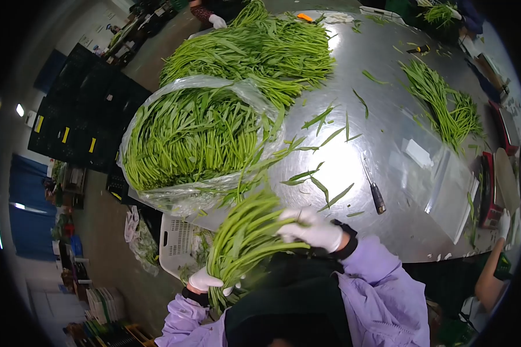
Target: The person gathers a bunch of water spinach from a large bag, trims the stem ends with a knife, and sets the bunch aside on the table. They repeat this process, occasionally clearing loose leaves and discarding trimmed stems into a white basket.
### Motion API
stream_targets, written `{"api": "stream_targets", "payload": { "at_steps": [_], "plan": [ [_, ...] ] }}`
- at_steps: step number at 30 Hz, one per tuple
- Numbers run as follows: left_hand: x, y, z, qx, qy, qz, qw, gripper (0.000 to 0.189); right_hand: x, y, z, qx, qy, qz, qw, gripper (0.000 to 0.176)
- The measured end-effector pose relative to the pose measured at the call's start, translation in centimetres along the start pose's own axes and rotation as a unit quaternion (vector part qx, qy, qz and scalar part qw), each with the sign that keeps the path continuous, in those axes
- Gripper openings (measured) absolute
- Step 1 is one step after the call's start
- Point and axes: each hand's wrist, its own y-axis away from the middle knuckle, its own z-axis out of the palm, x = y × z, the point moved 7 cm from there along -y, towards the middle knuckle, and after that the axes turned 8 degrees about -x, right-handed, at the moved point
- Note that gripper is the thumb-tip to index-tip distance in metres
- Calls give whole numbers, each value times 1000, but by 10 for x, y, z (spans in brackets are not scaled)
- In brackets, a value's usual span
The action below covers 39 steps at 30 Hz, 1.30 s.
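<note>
A loose bunch of water spinach (237, 234), long green stems with narrow leaves, is held in front of my body at the table's near edge. My left hand (207, 281), in a white glove, is closed around its lower left end. On the right, my white-gloved right hand (311, 230) has its fingers curled against the stems; part of that grip is hidden. Just beyond the bunch, a clear plastic bag (176, 194) lies wide around a big pile of water spinach (194, 139). A knife with a dark handle (378, 198) rests on the table to the right.
The metal table (341, 133) carries scattered leaves, another heap (249, 49) and a smaller bunch (443, 107). Plastic sheets (440, 188) and red scales (492, 191) are on the right. A white crate (176, 240) stands below the left edge. Other people's hands show at the borders.
</note>
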Motion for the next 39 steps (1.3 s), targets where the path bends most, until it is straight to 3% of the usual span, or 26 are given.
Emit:
{"api": "stream_targets", "payload": {
  "at_steps": [2,4,6,7,9,10,12,14,16,18,20,22,24,25,26,27,28,30,32,34,36,37,38,39],
  "plan": [
    [1,2,3,-5,19,16,1000,66,8,15,-28,-31,-155,104,982,10],
    [12,2,15,15,64,75,995,64,-4,26,-68,-15,-181,-122,976,16],
    [4,9,2,0,45,100,994,60,6,51,-119,120,-171,-111,972,17],
    [3,12,-1,-21,56,114,992,58,10,48,-119,117,-172,-110,972,17],
    [2,16,-6,-33,48,141,988,57,26,48,-124,208,-154,-57,964,15],
    [5,15,-5,-32,46,141,988,57,26,40,-102,172,-135,1,976,14],
    [9,16,-5,-5,37,148,988,57,15,26,-64,134,-44,64,988,10],
    [14,14,1,8,47,147,988,56,-2,6,-34,87,78,-76,990,17],
    [17,13,2,16,52,147,988,57,-27,-6,-6,48,364,-184,912,29],
    [16,10,2,21,52,130,990,58,-32,-18,8,59,417,-198,885,37],
    [14,8,2,26,53,118,991,58,-36,-23,26,33,486,-293,823,37],
    [12,6,2,38,62,117,990,59,-31,-29,30,-15,462,-301,834,32],
    [10,8,2,40,61,122,990,59,-30,-30,25,-23,321,-318,892,25],
    [5,13,-3,43,65,129,989,59,-14,-31,12,-39,205,-227,951,24],
    [1,17,-6,47,69,135,987,58,9,-24,-9,-74,-48,-57,994,24],
    [-2,21,-8,50,70,137,987,58,8,-13,-26,-98,-292,-114,945,19],
    [-4,26,-10,55,77,151,984,57,2,-2,-44,62,-324,-58,942,15],
    [-7,29,-13,63,85,173,979,55,7,10,-90,71,-318,-176,929,25],
    [-7,30,-13,62,79,194,976,54,32,17,-102,199,-158,-46,966,29],
    [-7,28,-10,54,89,202,974,55,65,18,-81,145,-100,71,982,33],
    [-7,24,-8,42,98,207,973,56,95,14,-45,56,-149,182,970,33],
    [-8,22,-7,28,106,206,972,56,120,6,-34,33,-210,145,966,29],
    [-8,21,-6,15,115,204,972,56,115,0,-21,65,-171,139,973,25],
    [-7,19,-5,14,113,200,973,56,98,-8,-1,15,-193,109,975,23]
  ]
}}
